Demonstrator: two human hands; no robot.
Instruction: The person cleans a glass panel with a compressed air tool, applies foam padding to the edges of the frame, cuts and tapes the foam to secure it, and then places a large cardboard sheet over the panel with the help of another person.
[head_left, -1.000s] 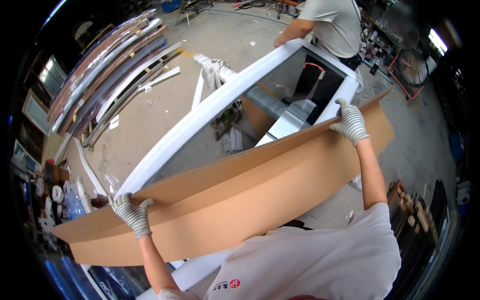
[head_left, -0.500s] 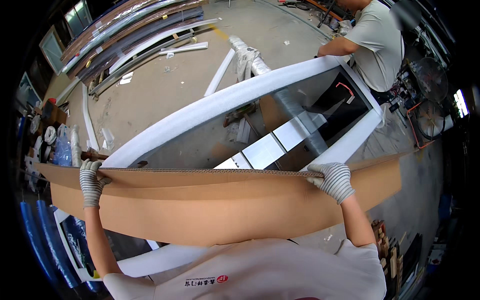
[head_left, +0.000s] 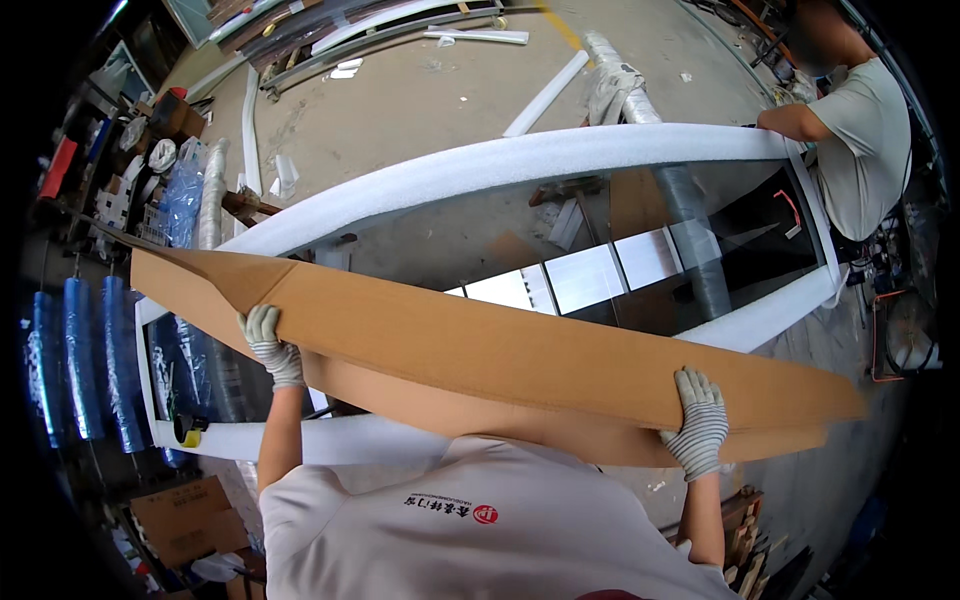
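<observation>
A long, folded brown cardboard sheet [head_left: 480, 335] lies slantwise in front of me, across the near part of a big framed glass panel [head_left: 430, 245]. White foam [head_left: 450, 160] wraps the panel's edges. My left hand [head_left: 271, 347], in a striped work glove, is closed on the cardboard's near edge, left of the middle. My right hand [head_left: 697, 425], gloved alike, grips the near edge further right, its fingers lying over the top face. Both thumbs are partly hidden. The cardboard covers part of the panel's middle and near side.
Another person [head_left: 860, 140] stands at the panel's far right end, a hand by its corner. Plastic-wrapped tubes [head_left: 690, 240] pass beneath the glass. Blue wrapped rolls [head_left: 85, 355] stand at left. A cardboard box [head_left: 190, 520] sits lower left; wood offcuts [head_left: 745, 535] lie lower right.
The cardboard has tipped from steep to flatter and come nearer me, its left end now farther away than its right. Both hands moved nearer with it, and the view has shifted left.
</observation>
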